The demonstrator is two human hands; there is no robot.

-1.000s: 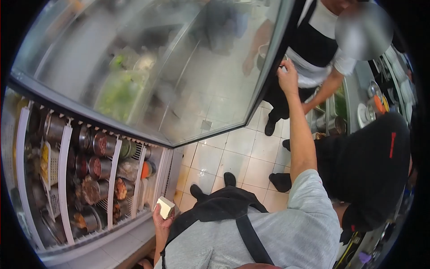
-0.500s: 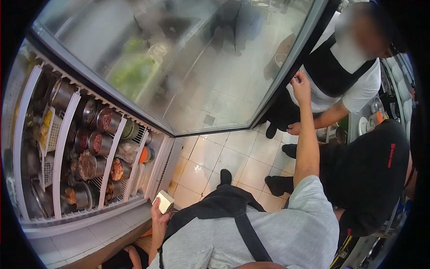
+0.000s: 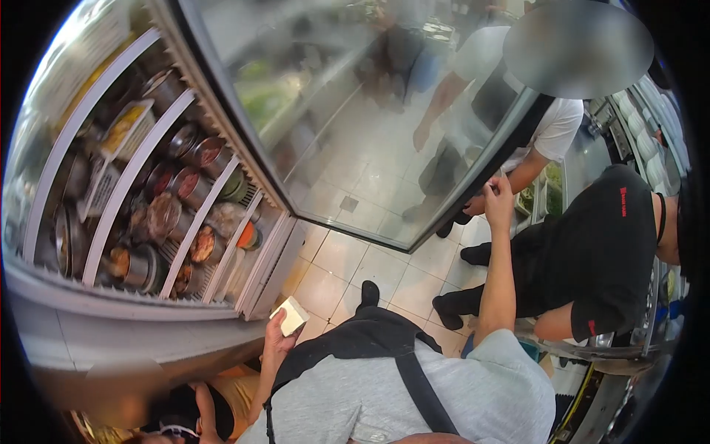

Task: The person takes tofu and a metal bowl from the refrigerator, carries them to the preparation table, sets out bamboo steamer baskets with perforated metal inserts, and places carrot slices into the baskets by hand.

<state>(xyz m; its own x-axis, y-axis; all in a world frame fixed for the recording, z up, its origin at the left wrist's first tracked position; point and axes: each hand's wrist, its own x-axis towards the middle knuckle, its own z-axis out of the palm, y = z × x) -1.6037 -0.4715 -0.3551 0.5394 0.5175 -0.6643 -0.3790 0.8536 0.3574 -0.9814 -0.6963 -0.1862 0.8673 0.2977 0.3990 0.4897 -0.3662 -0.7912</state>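
My left hand (image 3: 276, 334) is closed round a pale, block-shaped item (image 3: 291, 316), low beside the front corner of an open refrigerator (image 3: 270, 270). My right arm reaches forward, and my right hand (image 3: 498, 201) has its fingers bent at the outer edge of the glass door (image 3: 392, 200). The door stands swung open and is fogged in places. Inside the refrigerator, white wire racks bear several metal containers (image 3: 194, 186) of food, a white basket (image 3: 127, 132) with yellow pieces and a jar with an orange lid (image 3: 248, 237).
A person in a white shirt (image 3: 560, 129) stands behind the door's edge. Another person in black (image 3: 592, 251) bends at the right, near a counter with stacked white dishes (image 3: 642, 133). A third person's arm (image 3: 205, 411) shows at the bottom left. Tiled floor (image 3: 325, 288) lies ahead.
The door's outer edge has moved nearer to me, with my right hand at it. My left hand still holds the pale block. The view has shifted, and the person in black has straightened somewhat.
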